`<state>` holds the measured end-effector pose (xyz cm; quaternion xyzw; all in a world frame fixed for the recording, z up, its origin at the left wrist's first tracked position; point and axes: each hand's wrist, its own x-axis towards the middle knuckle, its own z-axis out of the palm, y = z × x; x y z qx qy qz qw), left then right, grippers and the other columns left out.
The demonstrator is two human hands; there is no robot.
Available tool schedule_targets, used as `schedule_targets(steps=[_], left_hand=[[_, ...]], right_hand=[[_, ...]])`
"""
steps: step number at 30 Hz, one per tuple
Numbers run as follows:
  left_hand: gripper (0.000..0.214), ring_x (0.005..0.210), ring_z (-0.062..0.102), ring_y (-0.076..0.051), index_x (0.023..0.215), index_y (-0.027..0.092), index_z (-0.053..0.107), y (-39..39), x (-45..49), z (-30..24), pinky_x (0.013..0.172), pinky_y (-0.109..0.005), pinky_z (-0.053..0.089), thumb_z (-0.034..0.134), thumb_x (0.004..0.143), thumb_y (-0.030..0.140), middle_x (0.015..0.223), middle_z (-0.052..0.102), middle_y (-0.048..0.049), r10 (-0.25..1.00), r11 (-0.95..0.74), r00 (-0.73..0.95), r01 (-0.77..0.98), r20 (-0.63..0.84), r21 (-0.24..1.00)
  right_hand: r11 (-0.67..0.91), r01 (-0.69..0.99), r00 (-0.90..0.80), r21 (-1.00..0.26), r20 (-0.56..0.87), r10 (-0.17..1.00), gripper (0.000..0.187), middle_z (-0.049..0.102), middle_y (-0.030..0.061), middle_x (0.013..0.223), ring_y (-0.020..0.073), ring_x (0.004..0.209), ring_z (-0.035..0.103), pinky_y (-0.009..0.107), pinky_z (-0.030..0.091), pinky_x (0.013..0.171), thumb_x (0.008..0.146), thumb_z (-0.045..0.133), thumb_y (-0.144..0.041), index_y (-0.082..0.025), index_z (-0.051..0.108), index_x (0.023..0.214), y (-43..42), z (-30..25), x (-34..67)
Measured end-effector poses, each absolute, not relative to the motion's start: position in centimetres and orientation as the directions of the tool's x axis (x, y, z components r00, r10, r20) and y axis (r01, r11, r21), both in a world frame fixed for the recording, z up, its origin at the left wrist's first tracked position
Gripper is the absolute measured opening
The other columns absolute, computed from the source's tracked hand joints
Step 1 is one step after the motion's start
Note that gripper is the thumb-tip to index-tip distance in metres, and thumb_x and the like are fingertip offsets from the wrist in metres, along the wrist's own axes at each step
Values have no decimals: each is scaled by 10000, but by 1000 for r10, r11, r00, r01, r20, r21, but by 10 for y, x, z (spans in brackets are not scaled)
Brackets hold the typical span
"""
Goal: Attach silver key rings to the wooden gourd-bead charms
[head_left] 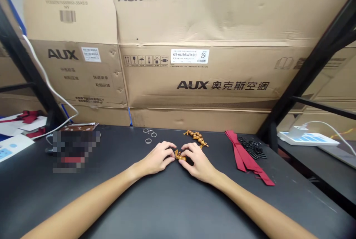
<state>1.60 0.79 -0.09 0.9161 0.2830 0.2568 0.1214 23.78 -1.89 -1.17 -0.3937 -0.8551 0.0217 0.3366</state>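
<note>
Centre frame: one brown gourd-shaped piece (183, 158), pinched in our right hand (198, 163); our left hand (158, 160) at its left end, grip we cannot tell. Right: red ribbons (241, 154).

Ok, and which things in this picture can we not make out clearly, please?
All in the head view:
Small brown piece: partly hidden by the right hand; whether the left hand touches it is too small to tell.
Item at left: masked by a pixelated patch.
Black pieces: overlapping one another, too small to count.
Top print on left carton: blurred.
Both forearms: cut off by the bottom edge.
</note>
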Motion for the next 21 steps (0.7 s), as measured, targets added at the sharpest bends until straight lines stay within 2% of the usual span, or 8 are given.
schedule_targets(steps=[5,8,11,13,15,19,21], left_hand=[[130,1165,486,-214,895,216,624,8,16,0,1011,-388,386,501,932,195,1258,537,-52,562,-824,727,451,393,344],[130,1155,492,-215,901,226,627,7,17,0,1007,-387,392,502,935,216,1254,537,-46,570,-818,729,461,379,343],[128,1137,502,-215,904,219,616,7,17,-1,1000,-391,404,495,939,241,1222,542,-56,610,-791,695,506,380,342],[112,1135,502,-218,923,212,602,7,17,-3,997,-396,411,499,937,254,1218,533,-65,642,-766,657,544,394,341],[101,1141,497,-225,972,206,584,6,18,-3,997,-404,416,512,929,263,1231,517,-77,665,-747,625,574,410,337],[119,1121,505,-228,1001,196,560,3,18,1,982,-400,428,542,905,264,1216,513,-88,667,-744,613,583,424,326],[90,1101,516,-220,936,197,577,1,19,4,977,-387,429,551,900,275,1202,519,-79,650,-759,632,568,422,319]], right_hand=[[549,783,-319,-291,571,757,86,599,85,1002,235,943,535,405,450,856,846,583,-244,-187,614,789,-13,-17,238],[516,810,-303,-278,555,774,106,598,82,998,237,935,535,399,448,858,855,579,-263,-188,618,791,-12,-19,238],[522,811,-319,-265,547,774,114,591,85,1019,242,956,530,391,449,862,866,574,-281,-192,628,913,-11,-18,239],[508,827,-305,-241,566,766,202,578,97,1061,261,1012,511,403,439,885,860,583,-277,-194,609,1043,-11,-17,240],[493,843,-285,-213,601,747,231,556,107,1099,276,1063,483,416,422,915,851,588,-261,-196,601,1072,-10,-17,241],[521,832,-294,-190,647,704,88,543,89,1012,249,992,484,391,425,895,851,575,-261,-196,634,845,-11,-15,243],[547,817,-329,-182,632,702,156,539,77,955,229,930,488,373,435,860,863,557,-265,-195,624,742,-13,-14,243]])
